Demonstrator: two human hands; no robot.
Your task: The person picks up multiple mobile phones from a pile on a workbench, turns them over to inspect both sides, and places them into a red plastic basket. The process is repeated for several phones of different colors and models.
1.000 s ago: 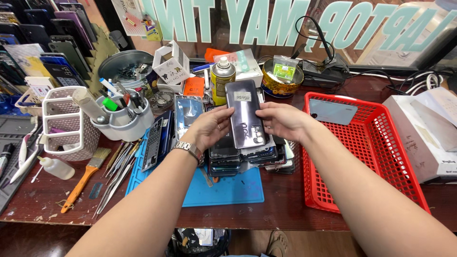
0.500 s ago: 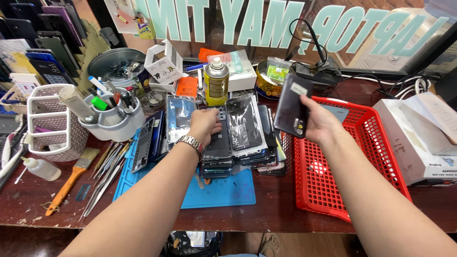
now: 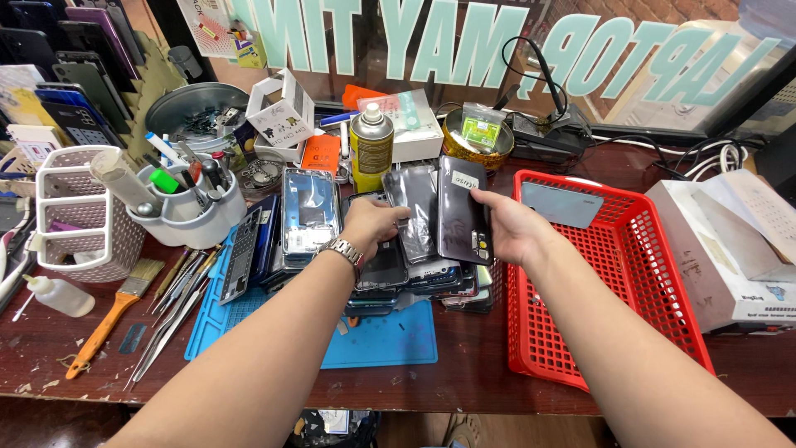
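A pile of phones and back covers point(image 3: 390, 274) lies on a blue mat point(image 3: 381, 342) at the table's middle. My left hand point(image 3: 373, 222), with a metal watch at the wrist, rests on the pile, its fingers curled on the edge of a glossy grey back cover point(image 3: 412, 211). My right hand point(image 3: 507, 228) holds a dark back cover point(image 3: 463, 211) with a small white sticker, upright over the pile's right side. One grey phone panel point(image 3: 560, 203) lies in the red plastic basket point(image 3: 630, 307) to the right.
A yellow spray can point(image 3: 371, 145) stands behind the pile. At left are a white tool holder point(image 3: 186, 211), a white mesh basket point(image 3: 75, 216), a brush point(image 3: 108, 315), tweezers point(image 3: 170, 319) and a small bottle point(image 3: 58, 294). A white box point(image 3: 730, 257) sits at far right.
My right hand carried one dark phone panel over the red basket, left it there, and came back to the pile, where it now holds another dark cover. My left hand stayed on the pile.
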